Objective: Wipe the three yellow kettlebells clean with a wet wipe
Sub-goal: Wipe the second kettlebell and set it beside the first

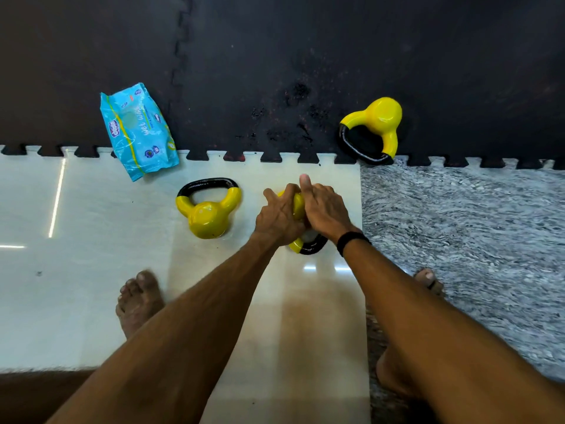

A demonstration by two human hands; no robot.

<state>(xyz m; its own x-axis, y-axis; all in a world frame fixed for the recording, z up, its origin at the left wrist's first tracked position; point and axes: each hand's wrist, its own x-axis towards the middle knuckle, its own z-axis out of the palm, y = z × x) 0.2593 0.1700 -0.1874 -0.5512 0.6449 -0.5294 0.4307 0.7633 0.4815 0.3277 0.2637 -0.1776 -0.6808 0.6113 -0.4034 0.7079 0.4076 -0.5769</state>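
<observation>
Hands clamp one kettlebell (298,206) on the pale floor beside the granite edge, left hand (279,217) gripping, right hand (324,211) probably wiping, wipe hidden; next the kettlebell by the wipes pack (139,130) or the mat's edge needs cleaning.

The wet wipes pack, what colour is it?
Light blue wet wipes pack with yellow-green stripes, seen in the head view.

Both hands crowd the middle kettlebell (298,206). Left kettlebell (208,209) sits just beside it w/ a narrow floor gap btwn. Far kettlebell (377,127) well apart on black mat (275,56). Wipes pack (139,130) far left, across the mat edge. Bare feet near, either side of arms.
</observation>
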